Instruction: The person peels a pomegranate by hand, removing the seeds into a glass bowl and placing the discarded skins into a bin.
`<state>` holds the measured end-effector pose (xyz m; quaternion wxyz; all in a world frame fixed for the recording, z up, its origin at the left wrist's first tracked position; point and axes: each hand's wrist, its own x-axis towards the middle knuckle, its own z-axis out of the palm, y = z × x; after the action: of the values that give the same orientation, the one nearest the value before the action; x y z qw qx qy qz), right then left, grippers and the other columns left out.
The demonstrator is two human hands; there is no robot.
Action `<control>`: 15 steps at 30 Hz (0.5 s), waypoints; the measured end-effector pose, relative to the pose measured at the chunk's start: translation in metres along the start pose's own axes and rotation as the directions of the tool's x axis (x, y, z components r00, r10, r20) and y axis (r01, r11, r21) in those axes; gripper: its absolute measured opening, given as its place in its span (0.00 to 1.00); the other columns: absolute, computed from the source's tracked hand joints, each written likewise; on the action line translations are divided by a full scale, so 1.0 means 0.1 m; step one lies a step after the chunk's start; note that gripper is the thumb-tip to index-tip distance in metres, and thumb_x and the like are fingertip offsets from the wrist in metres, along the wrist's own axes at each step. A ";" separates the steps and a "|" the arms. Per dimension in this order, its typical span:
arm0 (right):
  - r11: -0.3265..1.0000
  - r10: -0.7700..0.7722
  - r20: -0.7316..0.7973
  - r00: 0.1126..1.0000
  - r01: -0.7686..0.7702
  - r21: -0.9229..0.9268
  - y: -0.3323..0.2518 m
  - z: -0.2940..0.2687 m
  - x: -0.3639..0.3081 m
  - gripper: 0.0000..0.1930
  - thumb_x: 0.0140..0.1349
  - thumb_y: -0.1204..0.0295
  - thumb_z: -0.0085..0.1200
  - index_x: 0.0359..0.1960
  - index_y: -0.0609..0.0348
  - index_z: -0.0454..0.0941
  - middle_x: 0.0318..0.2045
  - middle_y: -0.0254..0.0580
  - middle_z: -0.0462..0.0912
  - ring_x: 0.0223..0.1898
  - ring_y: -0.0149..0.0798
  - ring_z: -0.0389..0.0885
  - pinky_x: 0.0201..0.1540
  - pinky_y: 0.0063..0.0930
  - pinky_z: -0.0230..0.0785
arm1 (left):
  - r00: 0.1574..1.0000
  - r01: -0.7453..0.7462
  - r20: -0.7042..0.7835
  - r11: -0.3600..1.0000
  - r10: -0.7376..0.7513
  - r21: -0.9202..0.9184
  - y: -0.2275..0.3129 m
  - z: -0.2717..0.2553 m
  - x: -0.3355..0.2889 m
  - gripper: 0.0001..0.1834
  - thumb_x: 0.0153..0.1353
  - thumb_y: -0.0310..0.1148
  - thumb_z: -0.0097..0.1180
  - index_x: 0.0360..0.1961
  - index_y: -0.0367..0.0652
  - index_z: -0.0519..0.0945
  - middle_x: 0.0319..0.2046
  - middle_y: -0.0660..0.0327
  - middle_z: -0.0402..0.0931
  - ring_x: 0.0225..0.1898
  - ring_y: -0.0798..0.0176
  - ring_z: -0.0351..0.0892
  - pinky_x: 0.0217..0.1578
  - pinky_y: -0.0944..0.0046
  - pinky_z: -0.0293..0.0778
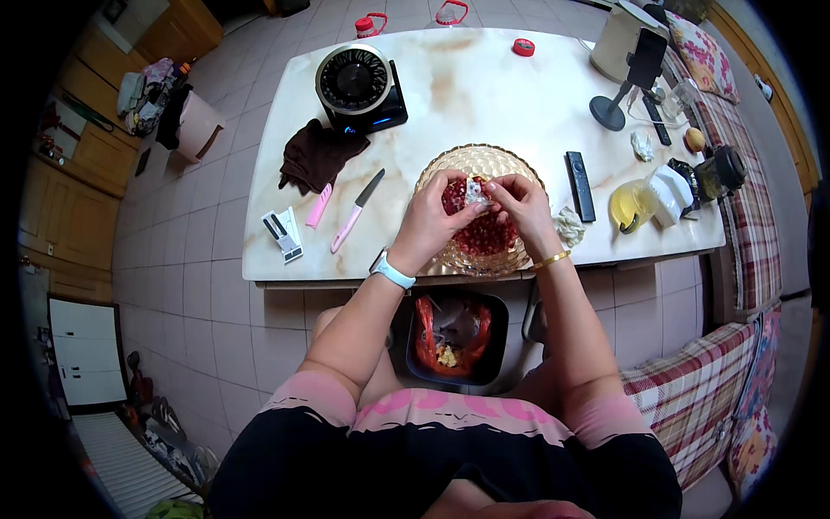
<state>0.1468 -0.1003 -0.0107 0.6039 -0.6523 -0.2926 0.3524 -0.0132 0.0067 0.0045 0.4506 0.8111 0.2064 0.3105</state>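
Note:
A piece of pomegranate [475,192], pale membrane with dark red seeds, is held between my two hands. My left hand [432,218] pinches it from the left, and my right hand [522,206] has its fingertips on the right side. Both hands are over a round amber glass plate [450,159] with a textured rim. Loose red pomegranate seeds [486,238] are heaped in the plate below my fingers. To the left lies a pink-handled knife [357,212], blade pointing away from me, with a pink blade cover [319,207] beside it.
Below the table edge stands a dark bin [493,368] with a red bag and scraps. A round black fan [359,82] and brown cloth [320,156] are at far left. Rightward are a black remote [580,187], crumpled tissue [570,227], phone stand [608,112] and yellow-filled jug [632,206].

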 end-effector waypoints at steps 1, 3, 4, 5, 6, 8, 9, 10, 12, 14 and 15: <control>0.999 -0.023 0.003 1.000 0.023 -0.048 0.00 0.00 0.00 0.13 0.66 0.64 0.62 0.41 0.64 0.82 0.28 0.33 0.83 0.25 0.22 0.76 0.26 0.17 0.68 | 1.000 0.013 0.009 1.000 -0.013 -0.014 0.01 0.01 0.00 0.25 0.57 0.37 0.70 0.51 0.36 0.75 0.42 0.53 0.81 0.43 0.60 0.82 0.48 0.62 0.76; 0.993 -0.060 0.005 0.998 0.060 -0.106 0.05 -0.01 0.01 0.14 0.66 0.64 0.63 0.41 0.64 0.82 0.27 0.33 0.83 0.24 0.22 0.75 0.25 0.17 0.67 | 0.999 0.028 0.019 0.999 -0.027 -0.029 0.01 0.01 -0.01 0.25 0.57 0.37 0.70 0.51 0.36 0.75 0.41 0.54 0.81 0.43 0.61 0.81 0.48 0.62 0.76; 0.988 -0.079 0.008 0.997 0.080 -0.134 0.06 -0.01 0.02 0.14 0.66 0.64 0.63 0.41 0.64 0.81 0.27 0.32 0.83 0.23 0.21 0.74 0.25 0.16 0.67 | 0.999 0.030 0.020 0.999 -0.029 -0.029 0.01 0.01 -0.01 0.25 0.57 0.37 0.70 0.51 0.36 0.75 0.41 0.54 0.81 0.43 0.61 0.81 0.48 0.62 0.76; 0.993 -0.052 0.009 0.999 0.053 -0.108 0.06 -0.01 0.02 0.14 0.65 0.64 0.63 0.41 0.64 0.81 0.27 0.32 0.82 0.23 0.21 0.74 0.25 0.17 0.67 | 0.999 0.032 0.020 0.999 -0.031 -0.029 0.00 0.01 -0.01 0.25 0.57 0.36 0.70 0.51 0.35 0.75 0.41 0.54 0.81 0.43 0.61 0.81 0.48 0.62 0.76; 0.996 -0.025 0.011 1.000 0.026 -0.082 0.03 -0.01 0.01 0.14 0.65 0.64 0.63 0.41 0.64 0.81 0.26 0.32 0.82 0.23 0.21 0.74 0.24 0.17 0.67 | 0.999 0.026 0.023 0.999 -0.026 -0.027 0.00 0.00 -0.01 0.25 0.57 0.36 0.70 0.51 0.36 0.75 0.41 0.54 0.81 0.42 0.61 0.81 0.47 0.62 0.76; 0.999 -0.001 0.009 1.000 0.002 -0.040 0.01 -0.01 0.01 0.13 0.65 0.65 0.63 0.41 0.64 0.81 0.26 0.32 0.81 0.22 0.21 0.73 0.24 0.17 0.67 | 0.999 0.016 0.029 1.000 -0.015 -0.023 0.01 -0.01 0.00 0.25 0.57 0.36 0.70 0.51 0.36 0.75 0.40 0.55 0.81 0.42 0.61 0.81 0.47 0.62 0.76; 1.000 -0.004 0.004 1.000 0.004 -0.023 0.00 0.00 0.01 0.13 0.65 0.65 0.63 0.40 0.64 0.81 0.26 0.32 0.81 0.22 0.21 0.73 0.24 0.17 0.66 | 0.999 0.025 0.035 0.999 -0.025 -0.019 0.03 -0.02 0.00 0.24 0.57 0.36 0.70 0.51 0.36 0.75 0.40 0.54 0.81 0.42 0.61 0.81 0.46 0.62 0.76; 1.000 -0.007 0.000 1.000 0.007 -0.006 -0.01 0.02 0.00 0.12 0.65 0.65 0.63 0.40 0.64 0.81 0.25 0.32 0.81 0.22 0.21 0.73 0.24 0.17 0.66 | 0.999 0.035 0.042 0.999 -0.035 -0.015 0.05 -0.02 -0.01 0.24 0.57 0.36 0.70 0.51 0.36 0.75 0.40 0.54 0.81 0.42 0.61 0.81 0.46 0.63 0.76; 0.999 -0.001 0.002 1.000 0.001 -0.040 -0.04 0.05 -0.01 0.12 0.65 0.66 0.62 0.40 0.64 0.80 0.25 0.31 0.80 0.22 0.22 0.73 0.24 0.17 0.67 | 0.998 0.042 0.047 0.999 -0.042 -0.004 0.08 -0.03 -0.02 0.24 0.57 0.35 0.70 0.51 0.36 0.75 0.40 0.54 0.81 0.42 0.61 0.81 0.46 0.62 0.76; 1.000 0.000 0.019 1.000 0.000 -0.023 -0.03 0.05 -0.01 0.12 0.66 0.67 0.62 0.40 0.64 0.80 0.26 0.31 0.80 0.22 0.22 0.74 0.24 0.17 0.67 | 0.998 0.037 0.043 0.999 -0.037 0.010 0.09 -0.03 -0.03 0.24 0.57 0.35 0.70 0.51 0.37 0.75 0.40 0.53 0.81 0.41 0.60 0.81 0.45 0.62 0.76; 1.000 -0.003 0.035 0.999 0.003 0.010 0.00 0.04 0.01 0.12 0.65 0.67 0.62 0.40 0.64 0.80 0.27 0.31 0.80 0.23 0.22 0.74 0.24 0.17 0.67 | 0.999 0.024 0.038 1.000 -0.024 0.009 0.09 -0.02 -0.03 0.24 0.56 0.35 0.70 0.51 0.37 0.75 0.40 0.53 0.81 0.41 0.60 0.82 0.45 0.62 0.77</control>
<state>0.1440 -0.0975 -0.0110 0.6025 -0.6424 -0.3024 0.3644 -0.0165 0.0017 0.0122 0.4546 0.8164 0.2087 0.2886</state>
